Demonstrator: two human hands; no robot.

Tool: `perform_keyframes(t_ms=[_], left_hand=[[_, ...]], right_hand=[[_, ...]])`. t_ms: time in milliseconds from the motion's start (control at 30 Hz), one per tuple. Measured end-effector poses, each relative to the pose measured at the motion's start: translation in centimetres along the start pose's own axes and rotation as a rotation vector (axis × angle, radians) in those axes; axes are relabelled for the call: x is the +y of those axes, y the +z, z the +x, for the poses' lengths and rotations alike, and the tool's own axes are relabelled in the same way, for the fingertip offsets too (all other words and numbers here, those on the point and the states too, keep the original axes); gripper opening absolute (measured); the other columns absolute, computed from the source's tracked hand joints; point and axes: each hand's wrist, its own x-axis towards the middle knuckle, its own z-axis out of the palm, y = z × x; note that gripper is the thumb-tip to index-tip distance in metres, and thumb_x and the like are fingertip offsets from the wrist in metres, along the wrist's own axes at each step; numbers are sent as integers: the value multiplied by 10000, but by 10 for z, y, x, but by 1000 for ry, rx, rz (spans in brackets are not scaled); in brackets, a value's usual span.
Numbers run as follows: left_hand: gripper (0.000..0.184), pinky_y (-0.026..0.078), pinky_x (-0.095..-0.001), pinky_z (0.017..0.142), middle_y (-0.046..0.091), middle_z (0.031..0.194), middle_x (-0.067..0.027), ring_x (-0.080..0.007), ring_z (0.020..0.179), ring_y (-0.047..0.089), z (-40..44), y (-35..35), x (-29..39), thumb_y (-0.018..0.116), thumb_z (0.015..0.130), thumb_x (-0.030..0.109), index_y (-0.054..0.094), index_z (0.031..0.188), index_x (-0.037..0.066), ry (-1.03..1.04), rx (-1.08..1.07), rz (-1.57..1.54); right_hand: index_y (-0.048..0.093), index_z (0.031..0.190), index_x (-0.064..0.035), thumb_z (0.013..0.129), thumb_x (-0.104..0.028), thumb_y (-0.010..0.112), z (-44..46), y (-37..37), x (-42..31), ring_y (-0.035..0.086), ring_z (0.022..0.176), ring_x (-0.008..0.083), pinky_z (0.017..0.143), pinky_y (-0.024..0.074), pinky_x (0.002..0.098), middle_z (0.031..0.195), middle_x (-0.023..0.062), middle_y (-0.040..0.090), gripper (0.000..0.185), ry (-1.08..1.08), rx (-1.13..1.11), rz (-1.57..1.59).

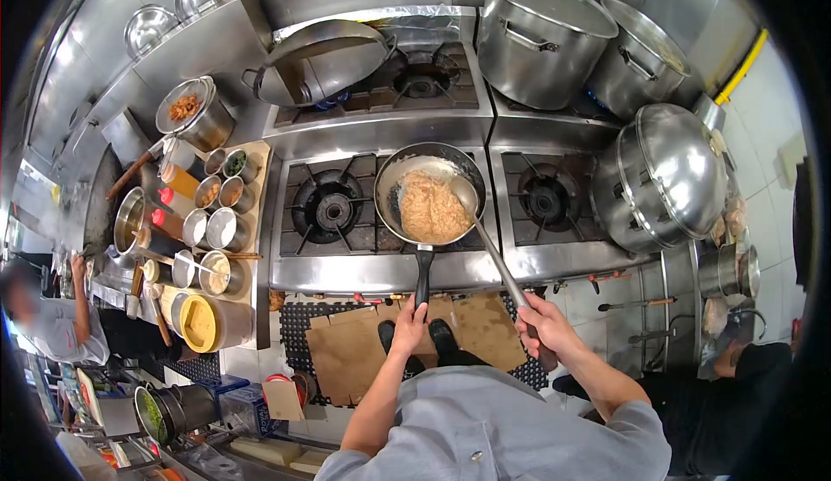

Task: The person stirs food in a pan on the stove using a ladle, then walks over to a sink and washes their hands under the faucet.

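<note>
My left hand (408, 326) is closed around the black handle of a frying pan (468, 163) that rests on the middle burner. Inside the pan lies a pale brown, mushy, lumpy food (429, 208); I cannot tell what it is. A long-handled metal ladle (500, 265) is gripped in my right hand (547, 332). Its round bowl touches the right side of the food, and its handle slants down toward me.
Burners flank the pan on the left (333, 210) and right (547, 202). A large wok (325, 61) and tall stockpots (545, 40) stand behind. Seasoning tins (227, 230) and squeeze bottles fill the left counter. A domed steamer (662, 178) sits right. Another person (65, 321) stands far left.
</note>
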Motion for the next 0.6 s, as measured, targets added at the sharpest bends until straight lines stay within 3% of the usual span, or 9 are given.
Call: perform_keyframes(t_ms=[67,200,300,400,467,600], left_hand=[[437,403,-271,520,533,685,-29,-118,558,486,3,-1,-10,470,938,311,416,1323,113,77,7,-7],[442,406,-264,529,533,703,-28,-112,585,500,1,-3,-4,473,937,319,415,1325,115,5,-28,-18],[449,414,-264,543,541,719,-34,-107,607,513,0,-3,0,474,935,328,415,1325,114,38,-32,-14],[449,427,-263,562,548,735,-40,-107,617,519,2,-4,1,478,934,322,414,1326,112,22,-31,0],[447,436,-260,581,552,745,-42,-109,616,519,-5,-6,14,484,934,313,414,1327,114,-79,-25,26],[452,436,-258,584,546,729,-31,-108,619,518,6,-2,-10,493,931,312,412,1330,116,33,-2,-19]], right_hand=[[348,1328,-76,936,-134,438,-12,0,-5,407,390,72,326,358,231,699,16,468,407,-2,-11,-75],[332,1395,-93,902,-79,498,-17,-26,-27,431,386,56,316,349,205,663,-9,453,521,-68,18,-268],[346,1383,-76,893,-104,524,28,-39,-29,449,377,89,343,384,270,565,13,476,523,-217,90,-643],[341,1385,-79,885,-123,538,79,-49,-32,450,374,108,365,395,293,529,30,481,539,-290,154,-797],[343,1385,-84,881,-130,543,84,-52,-28,453,377,109,371,397,290,531,30,484,544,-277,147,-842],[346,1387,-106,875,-129,552,40,-46,-40,451,378,106,377,395,278,526,20,470,552,-189,68,-909]])
